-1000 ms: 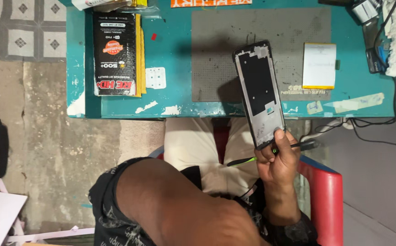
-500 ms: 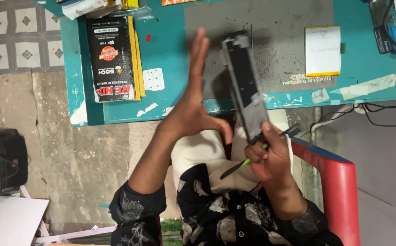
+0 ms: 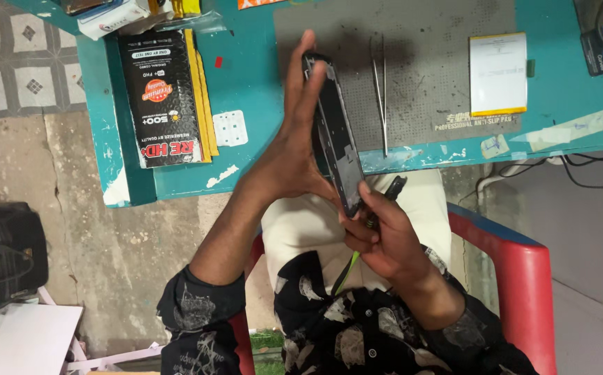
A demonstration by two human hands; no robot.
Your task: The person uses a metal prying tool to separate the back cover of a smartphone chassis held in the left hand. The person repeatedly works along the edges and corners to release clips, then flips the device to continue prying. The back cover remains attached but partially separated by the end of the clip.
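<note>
- A dark phone frame (image 3: 336, 132) is held up edge-on above the near edge of the counter (image 3: 253, 90), tilted, its upper end over the grey mat (image 3: 419, 83) and its lower end off the counter, above the person's lap.
- The left hand (image 3: 294, 146) lies flat and open against the frame's left face, fingers stretched straight up along it, thumb spread toward the lower end.
- The right hand (image 3: 384, 236) is clamped on the frame's lower end, fingers curled round it; the same hand also grips a thin tool with a green and black handle (image 3: 348, 262), which slants down past the palm.
- Metal tweezers (image 3: 380, 90) lie on the mat just right of the frame.
- A white and yellow rectangular battery (image 3: 498, 73) rests farther right on the mat.
- A black printed package (image 3: 162, 97) lies at the counter's left, a small white plastic piece (image 3: 230, 128) beside it.
- A red chair (image 3: 523, 278) sits below the person.
</note>
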